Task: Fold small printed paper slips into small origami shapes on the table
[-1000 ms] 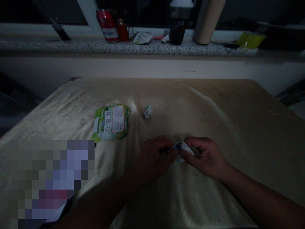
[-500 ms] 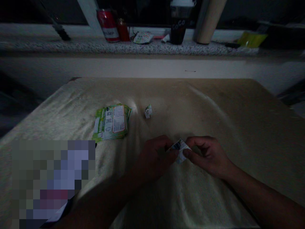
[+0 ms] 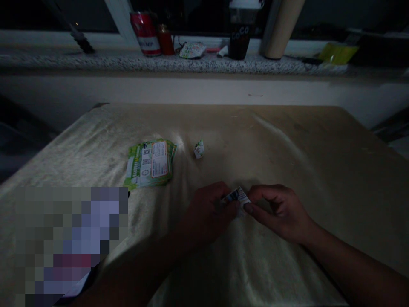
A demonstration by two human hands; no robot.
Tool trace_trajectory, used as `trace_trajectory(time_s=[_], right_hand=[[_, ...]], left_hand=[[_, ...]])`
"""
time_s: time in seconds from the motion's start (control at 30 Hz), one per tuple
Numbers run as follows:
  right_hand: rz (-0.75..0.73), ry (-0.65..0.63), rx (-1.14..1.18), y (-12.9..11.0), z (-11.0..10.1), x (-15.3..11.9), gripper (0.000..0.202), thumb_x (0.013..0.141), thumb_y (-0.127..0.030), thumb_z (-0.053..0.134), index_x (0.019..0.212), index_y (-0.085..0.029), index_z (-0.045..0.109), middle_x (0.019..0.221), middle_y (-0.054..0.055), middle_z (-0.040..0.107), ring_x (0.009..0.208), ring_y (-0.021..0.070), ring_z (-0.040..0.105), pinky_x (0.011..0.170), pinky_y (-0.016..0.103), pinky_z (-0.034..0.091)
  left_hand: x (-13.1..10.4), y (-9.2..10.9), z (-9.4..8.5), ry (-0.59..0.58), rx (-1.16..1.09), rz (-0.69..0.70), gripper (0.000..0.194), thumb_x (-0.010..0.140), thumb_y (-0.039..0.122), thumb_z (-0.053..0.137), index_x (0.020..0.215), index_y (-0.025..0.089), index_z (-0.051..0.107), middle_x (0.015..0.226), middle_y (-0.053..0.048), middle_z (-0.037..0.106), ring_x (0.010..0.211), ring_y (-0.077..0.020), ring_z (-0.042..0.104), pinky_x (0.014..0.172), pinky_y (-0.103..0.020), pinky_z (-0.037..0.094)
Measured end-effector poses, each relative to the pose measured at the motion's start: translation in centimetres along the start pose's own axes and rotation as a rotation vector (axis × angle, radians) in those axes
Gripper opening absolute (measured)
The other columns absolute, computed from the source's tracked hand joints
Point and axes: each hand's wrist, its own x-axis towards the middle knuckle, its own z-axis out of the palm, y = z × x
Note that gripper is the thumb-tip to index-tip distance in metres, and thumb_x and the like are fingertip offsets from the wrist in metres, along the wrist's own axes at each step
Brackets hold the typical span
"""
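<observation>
A small folded piece of printed paper (image 3: pixel 239 195), white with dark and blue print, is held just above the cloth between my two hands. My left hand (image 3: pixel 209 209) pinches its left side, thumb on top. On the right edge, the thumb and forefinger of my right hand (image 3: pixel 281 209) are closed; the other fingers curl in. The paper's underside is hidden. Beyond my hands stands a small folded paper piece (image 3: pixel 198 149), white and green. To its left lies a stack of green and white printed leaflets (image 3: pixel 150 164).
A pale, wrinkled cloth (image 3: pixel 255 145) covers the table. A blurred-out patch (image 3: pixel 73 247) hides the lower left. On the granite sill (image 3: pixel 204 66) stand a red can (image 3: pixel 145 34), a red bottle (image 3: pixel 165 40), a dark cup (image 3: pixel 240 36), a tan cylinder (image 3: pixel 283 30) and a yellow packet (image 3: pixel 338 53).
The folded paper has tilted and shifted slightly left in my fingers, showing less of its face. My right thumb has moved a little left and down with it.
</observation>
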Motion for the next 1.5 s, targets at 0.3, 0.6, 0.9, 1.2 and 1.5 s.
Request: trace_trajectory(time_s=[0.3,0.6,0.9,1.2,1.5], right_hand=[[0.087,-0.013,0.02,0.0,-0.3,0.2,0.021,0.09,-0.03,0.065,0.079,-0.013,0.071,0.069,0.005,0.069,0.061,0.0125,0.059,0.056,0.024,0.046],[0.107,0.017,0.074,-0.2,-0.5,0.1,0.018,0.088,-0.028,0.066,0.077,-0.015,0.071,0.065,0.001,0.067,0.059,0.0102,0.057,0.056,0.021,0.046],[0.116,0.014,0.067,-0.2,-0.6,0.3,0.018,0.088,-0.028,0.066,0.076,-0.014,0.071,0.064,0.001,0.066,0.057,0.01,0.056,0.054,0.021,0.045],[0.109,-0.033,0.162,-0.1,-1.1,-0.1,0.019,0.091,-0.031,0.065,0.081,-0.015,0.071,0.069,0.002,0.066,0.062,0.0115,0.058,0.057,0.023,0.046],[-0.255,0.026,0.032,0.3,-0.5,-0.1,0.029,0.088,-0.009,0.064,0.113,-0.023,0.066,0.092,0.005,0.068,0.084,0.0166,0.065,0.073,0.03,0.052]], left_hand=[[0.1,-0.1,-0.2,0.023,0.038,0.018,0.021,0.086,0.032,0.058,0.073,0.016,0.06,0.066,0.003,0.051,0.061,-0.0115,0.047,0.055,-0.023,0.034],[0.1,-0.5,-0.4,0.053,0.025,-0.006,0.019,0.087,0.032,0.059,0.076,0.017,0.061,0.069,0.003,0.055,0.064,-0.0117,0.05,0.058,-0.023,0.037],[0.0,-0.8,-0.4,0.033,-0.026,-0.008,0.019,0.088,0.033,0.059,0.08,0.016,0.063,0.07,0.002,0.056,0.065,-0.0118,0.051,0.057,-0.022,0.038],[0.1,-1.1,-0.6,-0.058,-0.236,-0.069,0.023,0.087,0.038,0.063,0.083,0.015,0.066,0.069,0.001,0.057,0.064,-0.0122,0.05,0.058,-0.024,0.04],[0.2,-0.6,-0.5,-0.325,-0.725,-0.248,0.029,0.069,0.042,0.081,0.078,0.016,0.073,0.067,0.0,0.064,0.06,-0.0114,0.055,0.059,-0.023,0.043]])
